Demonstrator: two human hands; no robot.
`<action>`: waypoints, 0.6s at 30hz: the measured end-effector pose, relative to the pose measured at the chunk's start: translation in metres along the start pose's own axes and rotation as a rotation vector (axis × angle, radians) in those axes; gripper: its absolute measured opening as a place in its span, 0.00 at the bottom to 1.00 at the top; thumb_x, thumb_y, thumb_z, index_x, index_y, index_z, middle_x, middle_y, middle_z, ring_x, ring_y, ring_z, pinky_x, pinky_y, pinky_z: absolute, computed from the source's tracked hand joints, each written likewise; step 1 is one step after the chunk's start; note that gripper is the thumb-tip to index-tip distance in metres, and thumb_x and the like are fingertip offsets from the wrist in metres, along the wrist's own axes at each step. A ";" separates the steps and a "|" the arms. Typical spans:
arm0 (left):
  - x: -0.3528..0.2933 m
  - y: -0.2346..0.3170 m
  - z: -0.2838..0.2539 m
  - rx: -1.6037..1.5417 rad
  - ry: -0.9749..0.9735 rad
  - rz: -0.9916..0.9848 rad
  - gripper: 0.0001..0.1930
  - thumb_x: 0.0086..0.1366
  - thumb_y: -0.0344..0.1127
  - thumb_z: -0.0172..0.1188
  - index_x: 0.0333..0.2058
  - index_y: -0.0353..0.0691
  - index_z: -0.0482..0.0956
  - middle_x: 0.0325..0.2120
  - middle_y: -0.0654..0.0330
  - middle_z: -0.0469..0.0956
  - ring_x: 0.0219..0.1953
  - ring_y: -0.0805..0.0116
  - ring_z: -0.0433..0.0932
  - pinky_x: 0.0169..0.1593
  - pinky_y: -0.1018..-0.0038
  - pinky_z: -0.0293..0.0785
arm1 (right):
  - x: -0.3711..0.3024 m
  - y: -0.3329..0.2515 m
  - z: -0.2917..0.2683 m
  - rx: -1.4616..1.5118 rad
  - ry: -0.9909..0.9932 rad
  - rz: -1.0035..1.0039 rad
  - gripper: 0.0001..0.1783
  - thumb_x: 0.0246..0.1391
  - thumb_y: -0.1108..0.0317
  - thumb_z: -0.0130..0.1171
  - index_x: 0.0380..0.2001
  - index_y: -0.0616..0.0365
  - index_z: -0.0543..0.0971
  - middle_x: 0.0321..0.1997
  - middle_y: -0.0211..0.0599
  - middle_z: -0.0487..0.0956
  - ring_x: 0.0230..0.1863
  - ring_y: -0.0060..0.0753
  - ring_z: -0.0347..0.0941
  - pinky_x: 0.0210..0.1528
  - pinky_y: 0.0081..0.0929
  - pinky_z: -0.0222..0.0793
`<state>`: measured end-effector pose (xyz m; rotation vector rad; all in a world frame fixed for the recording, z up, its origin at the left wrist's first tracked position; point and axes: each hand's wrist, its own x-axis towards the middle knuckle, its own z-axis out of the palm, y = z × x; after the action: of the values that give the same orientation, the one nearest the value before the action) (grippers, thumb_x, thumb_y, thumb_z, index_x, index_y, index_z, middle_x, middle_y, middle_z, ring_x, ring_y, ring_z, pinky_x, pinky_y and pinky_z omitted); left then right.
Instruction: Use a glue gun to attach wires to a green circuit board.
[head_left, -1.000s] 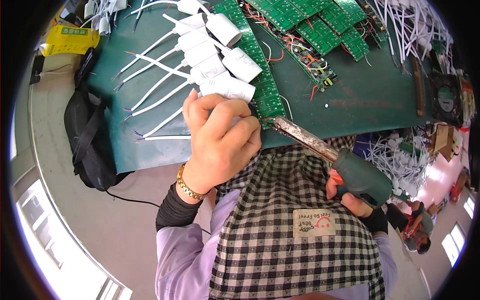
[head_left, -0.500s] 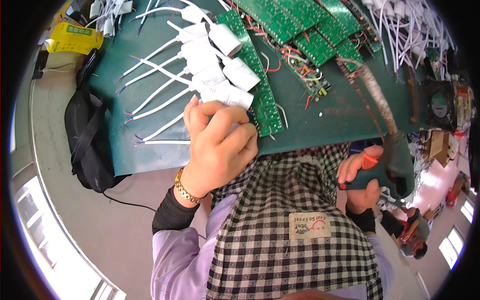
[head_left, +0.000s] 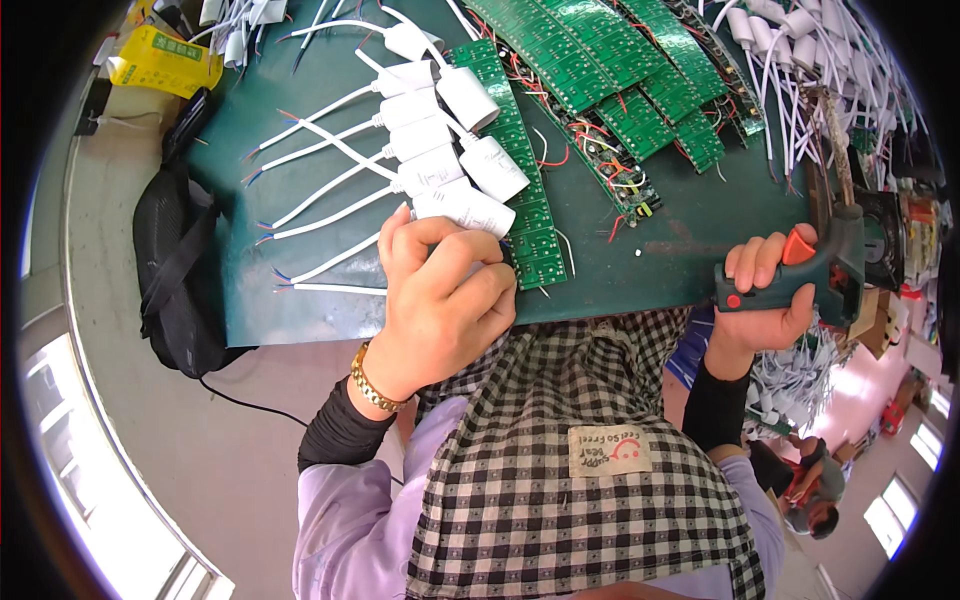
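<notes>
- Over the near edge of the green work mat [head_left: 640, 215], the left hand [head_left: 440, 300] is curled tight, its fingers bent round the end of a long green circuit board [head_left: 515, 170] where a white capsule-shaped housing [head_left: 462, 207] meets it; the fingertips pinch down right at that joint.
- That housing is the nearest of a fanned row of white housings [head_left: 440, 110], each trailing a white cable [head_left: 330, 195] out to the left across the mat.
- Off to the right, the right hand [head_left: 765, 300] is wrapped closed about the grip of a dark green glue gun [head_left: 825, 265], with a finger lying by its orange trigger. The gun sits at the mat's right edge, its barrel pointing up and away from the person, well apart from the board.
- More green boards [head_left: 620, 70] with red and black wires lie farther back.
- A black bag [head_left: 175, 270] hangs by the left side of the mat, and a yellow packet [head_left: 165, 60] sits beyond it.
- A checked apron [head_left: 570, 430] covers the person's front, with a gold bracelet [head_left: 375, 385] on the left wrist.
</notes>
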<state>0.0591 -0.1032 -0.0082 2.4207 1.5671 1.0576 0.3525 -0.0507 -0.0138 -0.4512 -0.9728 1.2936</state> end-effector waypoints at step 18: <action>0.000 -0.003 -0.002 -0.024 -0.023 0.016 0.13 0.33 0.24 0.64 0.21 0.48 0.75 0.28 0.67 0.71 0.33 0.64 0.68 0.54 0.57 0.56 | -0.003 0.002 -0.004 0.087 -0.005 0.026 0.30 0.56 0.53 0.46 0.56 0.61 0.58 0.25 0.34 0.66 0.25 0.28 0.64 0.32 0.29 0.61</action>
<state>0.0554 -0.1019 -0.0081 2.4252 1.5216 1.0418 0.3546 -0.0519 -0.0185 -0.3947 -0.9135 1.3554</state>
